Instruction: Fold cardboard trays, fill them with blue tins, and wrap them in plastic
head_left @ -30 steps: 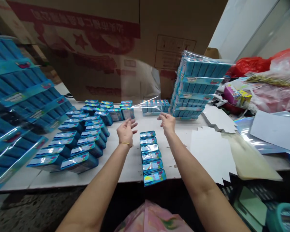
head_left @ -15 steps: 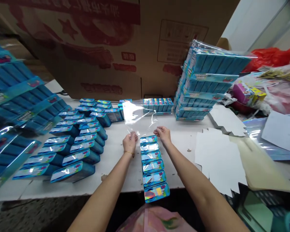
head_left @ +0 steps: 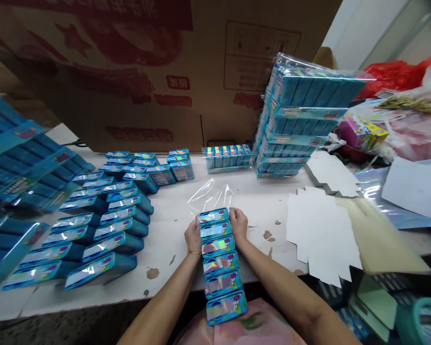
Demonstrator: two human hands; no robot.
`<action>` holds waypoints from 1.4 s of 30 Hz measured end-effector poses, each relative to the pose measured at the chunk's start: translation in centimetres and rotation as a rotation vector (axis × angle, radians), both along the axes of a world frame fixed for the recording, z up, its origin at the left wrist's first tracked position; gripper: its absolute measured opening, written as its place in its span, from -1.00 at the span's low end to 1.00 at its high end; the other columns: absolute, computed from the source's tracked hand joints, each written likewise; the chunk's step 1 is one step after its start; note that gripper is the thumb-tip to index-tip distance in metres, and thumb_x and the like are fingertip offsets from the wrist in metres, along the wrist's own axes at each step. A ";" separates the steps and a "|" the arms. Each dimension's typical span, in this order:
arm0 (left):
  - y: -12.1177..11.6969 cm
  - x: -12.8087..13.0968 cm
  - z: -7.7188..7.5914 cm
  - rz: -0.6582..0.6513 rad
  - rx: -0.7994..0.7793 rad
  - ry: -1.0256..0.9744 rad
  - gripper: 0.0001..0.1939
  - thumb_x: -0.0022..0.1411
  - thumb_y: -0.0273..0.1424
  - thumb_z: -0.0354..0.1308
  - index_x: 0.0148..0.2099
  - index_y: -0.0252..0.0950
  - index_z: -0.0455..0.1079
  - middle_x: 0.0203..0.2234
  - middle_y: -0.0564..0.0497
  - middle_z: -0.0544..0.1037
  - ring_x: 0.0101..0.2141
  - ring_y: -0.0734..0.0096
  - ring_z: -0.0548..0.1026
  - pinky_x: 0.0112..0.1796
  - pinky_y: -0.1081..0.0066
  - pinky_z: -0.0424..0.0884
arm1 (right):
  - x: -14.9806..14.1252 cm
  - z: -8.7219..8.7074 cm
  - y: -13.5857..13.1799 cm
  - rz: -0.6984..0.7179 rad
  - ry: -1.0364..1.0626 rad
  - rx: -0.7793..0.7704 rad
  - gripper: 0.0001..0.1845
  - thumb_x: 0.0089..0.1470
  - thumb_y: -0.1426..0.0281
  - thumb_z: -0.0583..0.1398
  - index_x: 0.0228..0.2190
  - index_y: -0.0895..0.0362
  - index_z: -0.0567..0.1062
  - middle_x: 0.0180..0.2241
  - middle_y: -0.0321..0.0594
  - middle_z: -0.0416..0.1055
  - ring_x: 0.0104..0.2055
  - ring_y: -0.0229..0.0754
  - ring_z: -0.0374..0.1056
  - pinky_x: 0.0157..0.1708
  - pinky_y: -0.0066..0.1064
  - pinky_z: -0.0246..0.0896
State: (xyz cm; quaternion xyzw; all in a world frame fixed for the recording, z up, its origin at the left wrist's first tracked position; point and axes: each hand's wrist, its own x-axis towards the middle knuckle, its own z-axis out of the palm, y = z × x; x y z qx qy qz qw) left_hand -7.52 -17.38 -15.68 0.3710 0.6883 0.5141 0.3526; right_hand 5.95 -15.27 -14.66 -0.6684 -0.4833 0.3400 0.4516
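Observation:
A row of several small blue boxes [head_left: 221,263] runs from the table toward my body, its near end past the table edge. At its far end lies a clear plastic bag [head_left: 211,194], its mouth around or against the first box; which of the two I cannot tell. My left hand [head_left: 193,235] is closed at the left of the far boxes, pinching the bag's edge. On the opposite side my right hand [head_left: 239,224] is closed too, fingers curled at the bag's right edge beside the top box. The fingertips are partly hidden by the boxes.
Rows of loose blue boxes [head_left: 111,225] stand at left, beside wrapped stacks [head_left: 28,158]. A wrapped pack [head_left: 228,158] and a tall wrapped stack [head_left: 301,115] stand by a large carton [head_left: 129,81]. White card sheets [head_left: 321,235] lie at right.
Both hands and the clear bag have come nearer to my body. The bag's mouth is now at the far end of the box row, and the hands sit alongside it.

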 end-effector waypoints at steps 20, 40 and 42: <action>-1.8 -2.5 5.6 -0.442 0.055 1.031 -0.76 0.13 -0.38 -0.10 -0.24 -0.24 0.37 -0.41 -0.01 0.50 -0.34 0.31 0.41 -0.35 0.41 0.25 | 3.1 6.0 -1.1 0.531 -0.947 0.009 -0.78 0.05 0.40 0.02 -0.34 0.08 0.45 -0.29 -0.20 0.42 -0.27 -0.19 0.29 -0.39 -0.46 0.06; -0.5 -2.6 8.3 -0.440 0.042 0.768 -0.84 0.02 -0.36 0.00 -0.48 -0.27 0.37 -0.56 0.07 0.49 -0.51 0.46 0.42 -0.44 0.49 0.24 | 2.6 8.1 -0.3 0.412 -0.567 -0.005 -0.76 -0.15 0.54 0.06 -0.53 0.07 0.50 -0.51 -0.31 0.46 -0.41 -0.26 0.35 -0.46 -0.52 0.08; -0.9 -2.6 8.1 -0.456 0.157 0.915 -0.83 0.07 -0.40 -0.03 -0.46 -0.27 0.36 -0.52 0.04 0.49 -0.47 0.44 0.42 -0.43 0.48 0.24 | 2.5 8.0 -0.8 0.384 -0.663 0.094 -0.76 -0.10 0.54 0.05 -0.52 0.09 0.50 -0.48 -0.28 0.46 -0.39 -0.25 0.35 -0.44 -0.51 0.08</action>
